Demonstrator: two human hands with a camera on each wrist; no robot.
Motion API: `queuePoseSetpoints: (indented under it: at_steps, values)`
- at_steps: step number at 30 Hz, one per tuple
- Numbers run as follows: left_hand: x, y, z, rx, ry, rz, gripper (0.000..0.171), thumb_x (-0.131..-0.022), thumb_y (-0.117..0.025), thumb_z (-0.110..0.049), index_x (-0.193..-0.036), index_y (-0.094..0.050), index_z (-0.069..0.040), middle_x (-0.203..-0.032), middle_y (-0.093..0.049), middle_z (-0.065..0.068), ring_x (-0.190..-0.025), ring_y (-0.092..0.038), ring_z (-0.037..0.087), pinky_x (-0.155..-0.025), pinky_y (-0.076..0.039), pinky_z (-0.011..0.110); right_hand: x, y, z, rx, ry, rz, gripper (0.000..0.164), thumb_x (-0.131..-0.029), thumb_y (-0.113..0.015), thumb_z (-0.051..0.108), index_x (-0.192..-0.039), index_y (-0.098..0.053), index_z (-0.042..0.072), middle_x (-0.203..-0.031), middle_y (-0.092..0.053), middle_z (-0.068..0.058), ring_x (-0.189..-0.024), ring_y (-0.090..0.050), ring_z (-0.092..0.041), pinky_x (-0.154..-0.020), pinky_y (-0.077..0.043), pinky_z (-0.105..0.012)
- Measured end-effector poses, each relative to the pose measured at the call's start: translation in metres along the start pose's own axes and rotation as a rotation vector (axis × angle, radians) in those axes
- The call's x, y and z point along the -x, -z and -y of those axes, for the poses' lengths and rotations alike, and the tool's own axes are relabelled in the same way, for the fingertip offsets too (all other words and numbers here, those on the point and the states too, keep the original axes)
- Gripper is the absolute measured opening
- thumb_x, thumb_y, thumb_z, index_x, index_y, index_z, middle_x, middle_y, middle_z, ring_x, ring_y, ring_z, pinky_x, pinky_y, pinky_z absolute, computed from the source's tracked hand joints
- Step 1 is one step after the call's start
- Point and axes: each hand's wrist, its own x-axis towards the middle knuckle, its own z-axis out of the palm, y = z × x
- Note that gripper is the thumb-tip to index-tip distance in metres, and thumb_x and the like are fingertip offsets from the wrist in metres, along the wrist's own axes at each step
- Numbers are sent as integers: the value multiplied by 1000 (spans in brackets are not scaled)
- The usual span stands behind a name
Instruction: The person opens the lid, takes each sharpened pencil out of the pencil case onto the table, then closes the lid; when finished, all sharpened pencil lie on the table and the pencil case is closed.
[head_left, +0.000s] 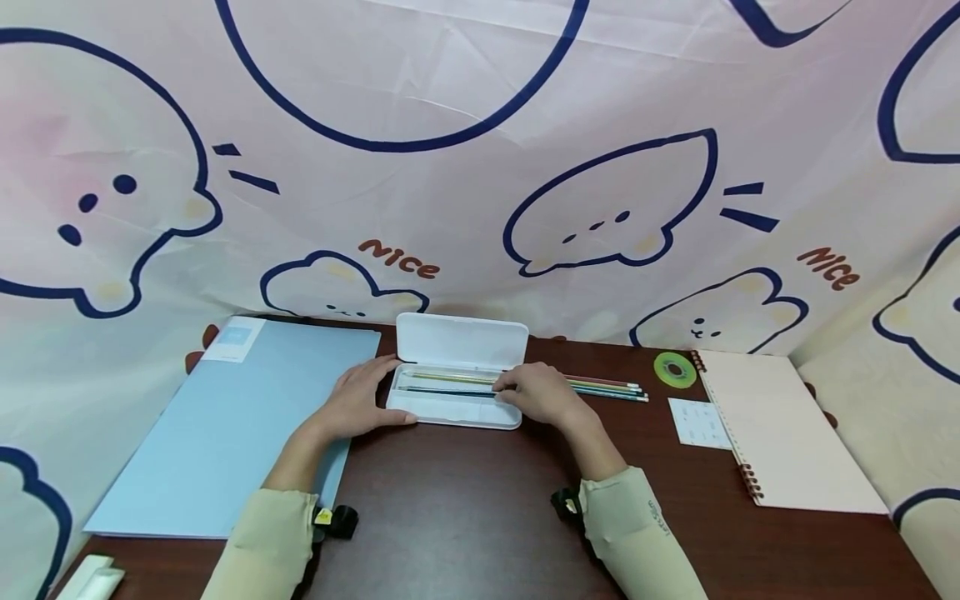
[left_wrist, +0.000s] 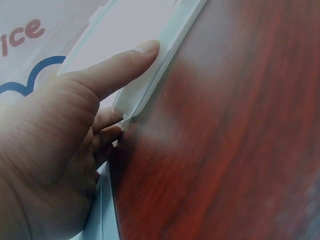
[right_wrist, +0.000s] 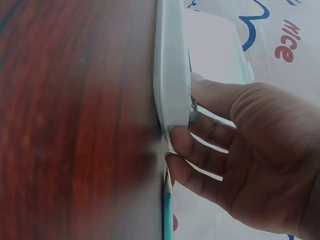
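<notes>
A white pencil case point(head_left: 457, 412) lies on the table with its lid point(head_left: 462, 340) raised at the back. My left hand point(head_left: 362, 398) holds the case's left end, thumb along the front rim and fingers around the side. Inside the case are a yellowish pencil point(head_left: 442, 377) and a dark pencil point(head_left: 446, 391). At the right end my right hand point(head_left: 538, 392) pinches the dark pencil between thumb and index finger, its other fingertips touching the case's outer end. Several more pencils point(head_left: 618, 391) lie on the table just right of that hand, partly hidden behind it.
A large light-blue folder point(head_left: 247, 417) lies at the left, partly under the left forearm. On the right are a green round tape roll point(head_left: 675, 370), a small printed card point(head_left: 696, 422) and a spiral notebook point(head_left: 795, 433). White-green objects point(head_left: 93, 579) sit at the near left corner.
</notes>
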Motion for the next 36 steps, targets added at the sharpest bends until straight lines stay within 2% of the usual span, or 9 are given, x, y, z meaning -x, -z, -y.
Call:
queuePoseSetpoints:
  at_steps: [4, 9, 11, 16, 24, 27, 33, 36]
  values:
    - [0, 0, -1, 1, -1, 2, 98, -78, -82, -54, -153, -41, -7, -161, -38, 20, -150, -29, 43, -122, -16, 64, 1, 2, -2, -10, -20, -43, 20, -97, -69, 26, -113, -80, 22, -114, -77, 2, -109, -70, -19, -94, -56, -42]
    - [0, 0, -1, 1, 1, 1, 98, -78, -82, -54, -153, -41, -8, -161, -38, 19, -150, -28, 42, -122, -16, 64, 3, 6, -8, -9, -31, -89, 20, -96, -70, 28, -112, -80, 24, -113, -78, 3, -101, -70, -15, -87, -57, -38]
    - [0, -1, -1, -1, 1, 1, 98, -78, -82, -54, -153, -41, -8, -161, -38, 20, -150, -28, 43, -122, -16, 64, 5, 9, -12, -29, -34, -94, 20, -96, -70, 28, -113, -80, 24, -114, -77, 3, -94, -68, -13, -83, -56, -36]
    - [0, -1, -1, 0, 0, 3, 98, -78, -82, -56, -153, -41, -8, -161, -38, 20, -150, -29, 43, -122, -16, 65, 14, 21, -23, -85, -38, -102, 21, -97, -69, 28, -115, -79, 23, -116, -77, 3, -90, -64, -13, -81, -53, -34]
    - [0, -2, 1, 9, -5, -4, 97, -78, -82, -56, -152, -42, -8, -160, -38, 20, -149, -29, 43, -121, -16, 65, 36, 40, -50, -167, -78, -122, 19, -98, -68, 29, -112, -80, 23, -97, -78, 2, -79, -56, -16, -70, -48, -31]
    - [0, -2, 2, 12, -4, -8, 97, -77, -82, -56, -152, -43, -8, -160, -39, 20, -149, -29, 43, -121, -17, 65, 45, 45, -64, -153, -77, -138, 20, -98, -68, 28, -114, -80, 22, -102, -79, 3, -85, -60, -15, -75, -50, -31]
    - [0, -2, 3, 0, -9, -12, 97, -78, -82, -56, -152, -43, -8, -160, -39, 20, -149, -30, 43, -121, -17, 65, 65, 54, -90, -156, -86, -178, 22, -99, -66, 29, -116, -79, 22, -113, -78, 0, -104, -69, -19, -87, -57, -41]
    - [0, -2, 1, 0, -10, -9, 97, -78, -82, -56, -152, -42, -7, -160, -39, 20, -149, -30, 44, -121, -17, 65, 74, 57, -103, -179, -110, -172, 24, -100, -65, 31, -118, -78, 23, -114, -77, -1, -105, -70, -20, -86, -58, -41]
